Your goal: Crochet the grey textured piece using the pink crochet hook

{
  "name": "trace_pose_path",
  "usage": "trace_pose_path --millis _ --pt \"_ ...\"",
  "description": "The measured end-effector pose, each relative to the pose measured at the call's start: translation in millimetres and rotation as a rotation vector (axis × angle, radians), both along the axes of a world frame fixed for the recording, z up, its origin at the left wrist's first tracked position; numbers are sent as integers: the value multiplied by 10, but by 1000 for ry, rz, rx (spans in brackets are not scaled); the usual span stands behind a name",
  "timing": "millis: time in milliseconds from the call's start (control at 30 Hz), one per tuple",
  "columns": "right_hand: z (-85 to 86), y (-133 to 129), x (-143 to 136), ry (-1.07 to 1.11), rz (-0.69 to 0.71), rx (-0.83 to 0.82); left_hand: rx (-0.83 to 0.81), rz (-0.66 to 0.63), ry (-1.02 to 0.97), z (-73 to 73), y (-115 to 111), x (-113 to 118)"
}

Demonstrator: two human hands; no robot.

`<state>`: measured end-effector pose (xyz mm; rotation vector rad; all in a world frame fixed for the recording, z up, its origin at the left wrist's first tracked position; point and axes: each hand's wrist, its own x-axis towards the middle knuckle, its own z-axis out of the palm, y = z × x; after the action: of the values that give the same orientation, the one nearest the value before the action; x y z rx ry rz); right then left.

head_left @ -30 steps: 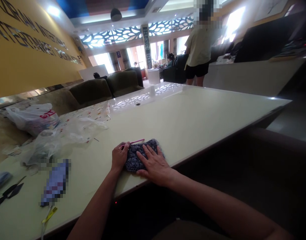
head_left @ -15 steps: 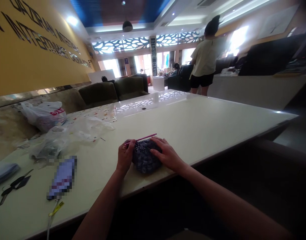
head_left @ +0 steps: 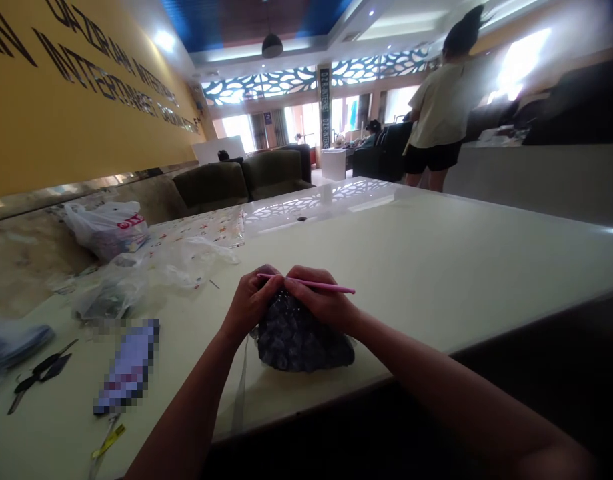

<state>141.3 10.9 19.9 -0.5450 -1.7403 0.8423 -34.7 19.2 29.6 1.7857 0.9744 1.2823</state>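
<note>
A dark blue-grey crocheted piece [head_left: 301, 337] with a chunky, glinting texture stands on the table under both hands. My left hand [head_left: 253, 297] is closed, its thumb and fingers pinching the upper left edge. A pink crochet hook [head_left: 326, 287] lies across the top, its thin end by my left fingers and its thick end sticking out to the right. My right hand [head_left: 321, 297] is closed around the hook's middle, thumb beside the left thumb, and rests against the piece's upper right side. From the piece's left side a pale strand [head_left: 242, 383] runs down toward the table edge.
On the left of the white table [head_left: 416, 253] lie black-handled scissors [head_left: 43, 370], a pixelated purple object [head_left: 129, 367] with a yellow-tagged cable, and clear plastic bags [head_left: 109, 297]. A filled white carrier bag [head_left: 109, 230] stands farther back. A person [head_left: 439, 113] stands beyond the table.
My right hand has gone from lying spread on the piece to gripping the hook. The hook has shifted right and now slopes down rightward. The piece is turned, showing more of its front.
</note>
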Motion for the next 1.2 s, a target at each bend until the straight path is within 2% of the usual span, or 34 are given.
trace_pose_path --millis 200,300,433,500,600,767,867,1100,1200 --pt "-11 258 31 -125 43 166 -37 32 -30 -80 95 -8" --pt "-90 305 43 -169 -10 199 -89 9 -42 -148 77 -38" --pt "-196 297 63 -75 -133 93 -198 -71 -27 -205 38 -86" --pt "-216 281 84 -51 -141 52 -259 -72 8 -221 23 -102" --pt "-216 258 110 -73 -92 39 -300 -68 27 -237 6 -117" --pt "-218 244 114 -54 -73 -35 -393 -89 -188 -271 -3 -135" --pt "-228 250 109 -44 -12 -53 -483 -87 -252 -278 -11 -121" --pt "-223 335 172 -78 154 -98 -628 -107 -325 -210 -38 -153" --pt "-180 385 220 -118 232 -86 -623 -143 -274 -169 -32 -207"
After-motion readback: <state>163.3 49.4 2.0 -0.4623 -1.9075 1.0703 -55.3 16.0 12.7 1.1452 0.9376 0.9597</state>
